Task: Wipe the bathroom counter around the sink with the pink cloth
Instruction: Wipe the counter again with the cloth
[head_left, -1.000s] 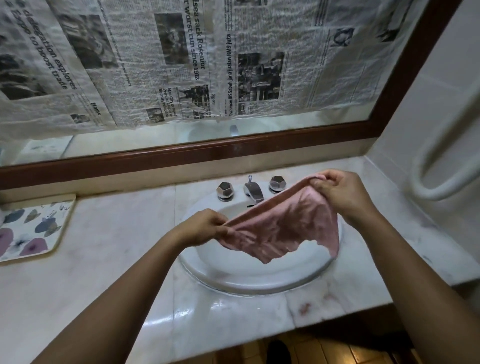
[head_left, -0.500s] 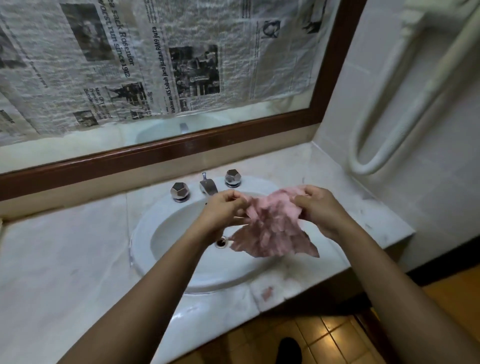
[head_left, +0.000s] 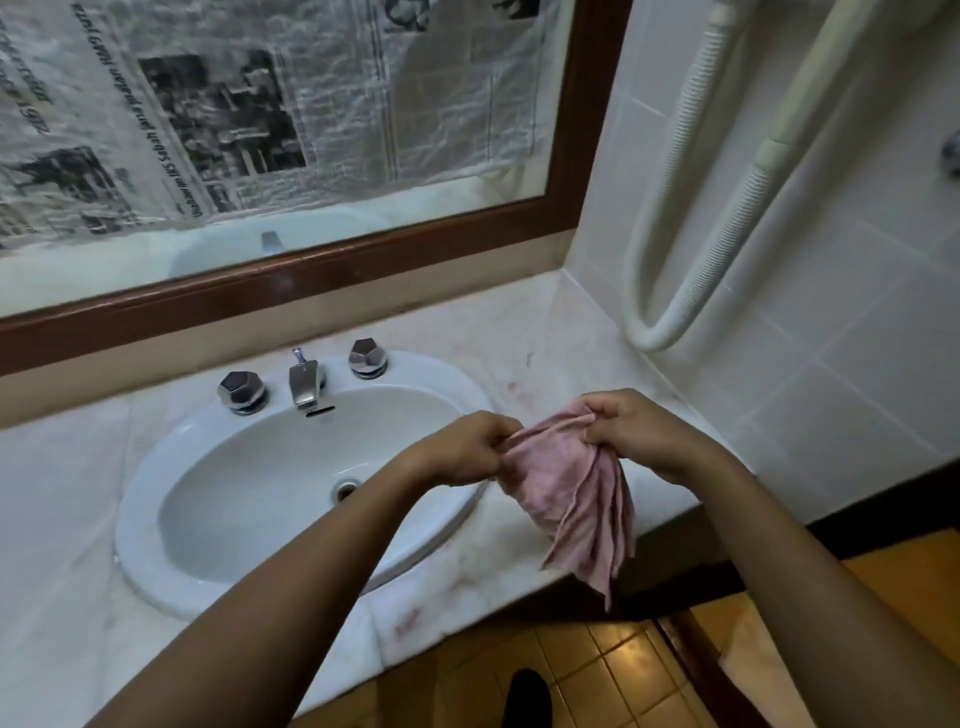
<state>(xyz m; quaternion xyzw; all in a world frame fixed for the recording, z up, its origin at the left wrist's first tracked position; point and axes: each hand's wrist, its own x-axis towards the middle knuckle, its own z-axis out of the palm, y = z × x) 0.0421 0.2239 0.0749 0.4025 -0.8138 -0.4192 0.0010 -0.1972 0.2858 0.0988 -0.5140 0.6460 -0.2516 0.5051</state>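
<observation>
Fingers (head_left: 498, 441) of both your hands clamp the bunched pink cloth (head_left: 571, 493) above the pale marble table (head_left: 545, 332); wiping not yet begun.

Two hands (head_left: 467, 447) (head_left: 641, 434), one pink cloth (head_left: 576, 499), one sink (head_left: 156, 483), one tap (head_left: 304, 382), two shiny knobs (head_left: 242, 392) (head_left: 368, 357), one mirror (head_left: 363, 265), one white hose (head_left: 691, 234), one counter (head_left: 561, 332)

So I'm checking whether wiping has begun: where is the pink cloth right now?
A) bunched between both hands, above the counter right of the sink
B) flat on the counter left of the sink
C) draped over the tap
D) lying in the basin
A: the left hand and right hand both pinch the pink cloth, which hangs bunched over the counter right of the sink.
</observation>
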